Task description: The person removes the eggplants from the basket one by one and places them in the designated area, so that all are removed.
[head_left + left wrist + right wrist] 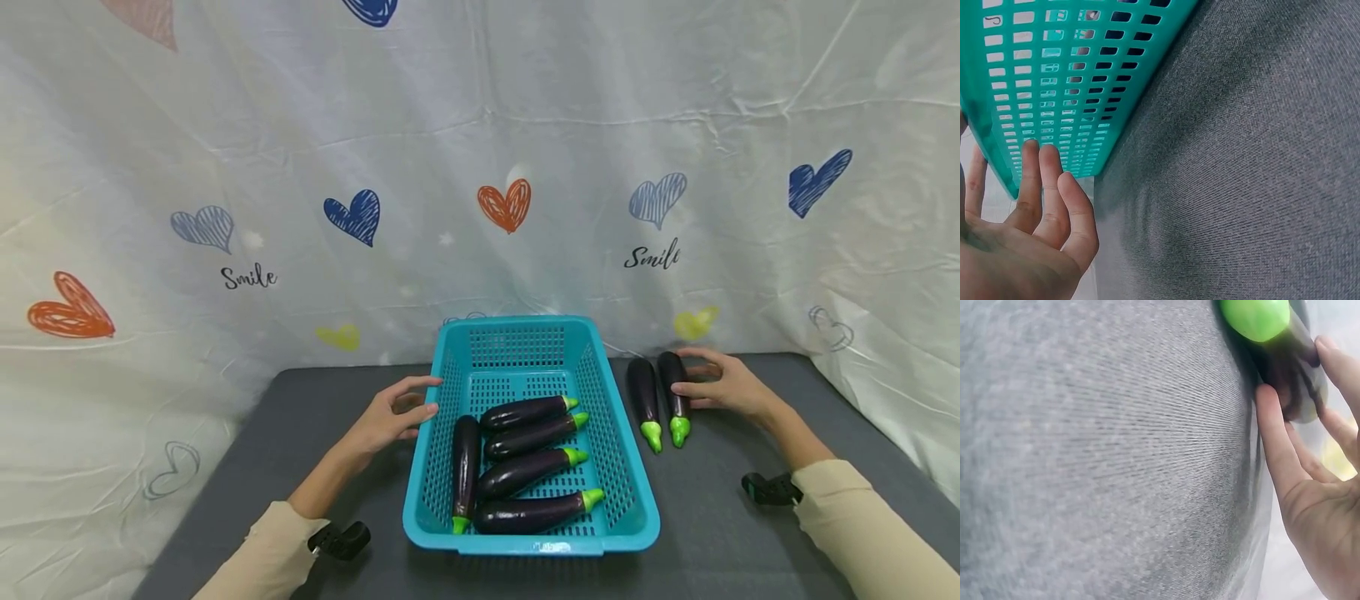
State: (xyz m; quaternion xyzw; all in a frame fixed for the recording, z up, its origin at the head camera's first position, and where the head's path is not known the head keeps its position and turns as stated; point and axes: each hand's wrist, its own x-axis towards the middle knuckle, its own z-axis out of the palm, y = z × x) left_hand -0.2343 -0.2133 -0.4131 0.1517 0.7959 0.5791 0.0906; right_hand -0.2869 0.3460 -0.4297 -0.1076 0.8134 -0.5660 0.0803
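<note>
My left hand (393,414) is at the left side of a turquoise plastic basket (630,467), its fingers spread at the rim. The left wrist view shows long, loose fingers (1054,194) close against the slotted wall. Five dark purple eggplants with green caps lie inside, one lengthwise eggplant (466,467) along the left and the others crosswise. Right of the basket, my right hand (723,385) touches an eggplant (677,404) with its fingertips near the far end. In the right wrist view, mostly straight fingers (1275,434) rest along that eggplant's side. Another eggplant (643,392) lies parallel, just left of it.
A dark grey cloth (720,517) covers the table. Behind it hangs a white curtain (450,125) printed with hearts and the word Smile, close to the basket's far edge. A black band with a small device (772,489) is worn on each wrist.
</note>
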